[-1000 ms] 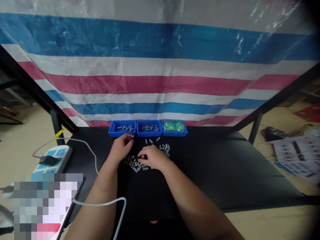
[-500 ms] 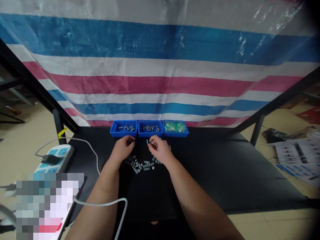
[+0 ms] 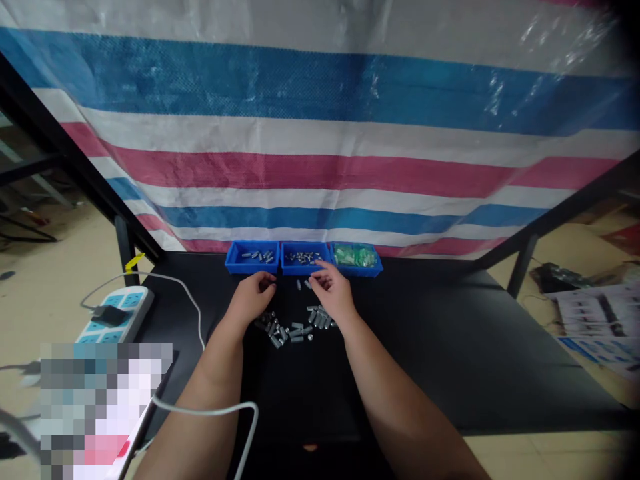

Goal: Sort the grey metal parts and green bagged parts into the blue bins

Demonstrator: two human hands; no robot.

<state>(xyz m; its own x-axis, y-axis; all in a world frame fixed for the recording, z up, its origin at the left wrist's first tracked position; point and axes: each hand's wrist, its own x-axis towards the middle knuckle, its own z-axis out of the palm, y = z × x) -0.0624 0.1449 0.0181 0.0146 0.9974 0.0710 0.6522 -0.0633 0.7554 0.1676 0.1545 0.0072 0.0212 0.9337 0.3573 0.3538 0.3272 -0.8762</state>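
My left hand point(image 3: 254, 297) is curled in front of the left blue bin point(image 3: 253, 267), fingertips and thumb drawn together; whatever they may hold is too small to make out. My right hand point(image 3: 334, 290) has its fingers apart, the index finger reaching to the front edge of the middle blue bin point(image 3: 306, 268). Close to its thumb lie small grey metal cylinders point(image 3: 299, 285) on the black tabletop. A loose pile of similar cylinders point(image 3: 277, 337) spreads below and between the hands, and another group point(image 3: 319, 317) lies beside my right wrist.
The left and middle bins contain small metal pieces. A right blue bin point(image 3: 367, 272) holds green-tinted plastic packets point(image 3: 355, 255). At left are a white power strip point(image 3: 135, 303), a cable point(image 3: 193, 300) and a blurred-out device point(image 3: 107, 407). Behind hangs a striped sheet point(image 3: 320, 173).
My right hand has opened its fingers and extended the index finger toward the middle bin. My left hand keeps its curled pose. The view has shifted slightly.
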